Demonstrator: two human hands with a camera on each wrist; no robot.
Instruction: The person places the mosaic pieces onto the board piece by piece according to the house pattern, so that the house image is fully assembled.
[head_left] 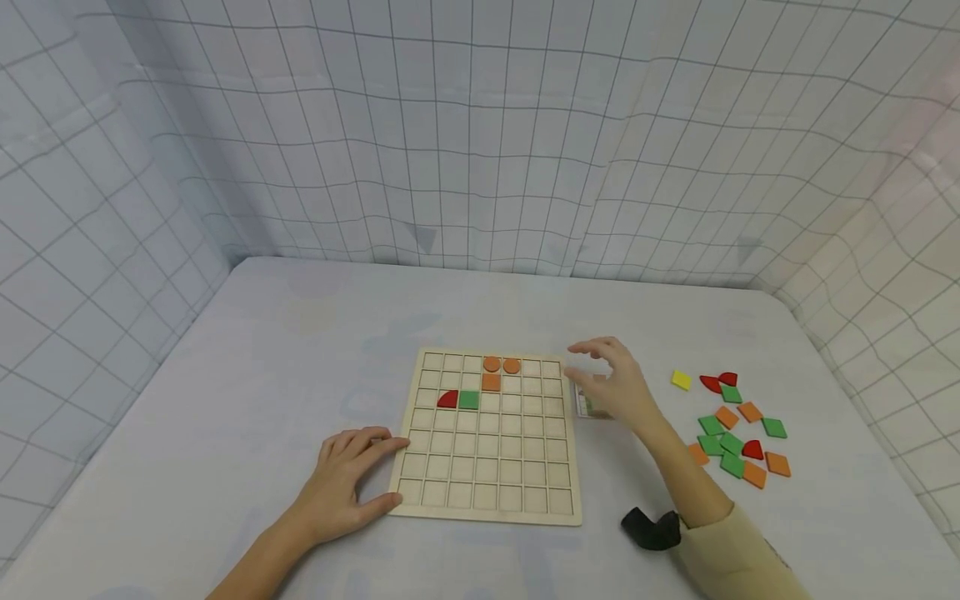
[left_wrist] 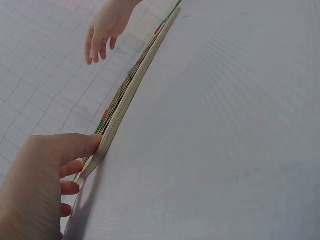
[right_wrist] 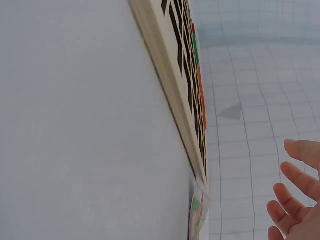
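A square wooden grid board point(head_left: 475, 450) lies on the table in the head view. In its upper cells sit two orange discs point(head_left: 491, 364), an orange square point(head_left: 491, 382), a red quarter-circle point(head_left: 447, 399) and a green square point(head_left: 468, 400). My left hand point(head_left: 341, 483) rests at the board's left edge, index finger and thumb touching the rim. Beyond the right edge, my right hand point(head_left: 618, 387) hovers with fingers spread and nothing between them. It partly hides a small printed card point(head_left: 588, 404) beside the board, which the right wrist view also shows.
Loose green tiles point(head_left: 732, 464), orange tiles point(head_left: 778, 464) and red pieces point(head_left: 753, 450) are scattered on the right, with a yellow tile point(head_left: 681, 380) farther back. A black curved object point(head_left: 651, 530) lies near the right forearm. Grid-patterned curtains point(head_left: 480, 150) enclose the table.
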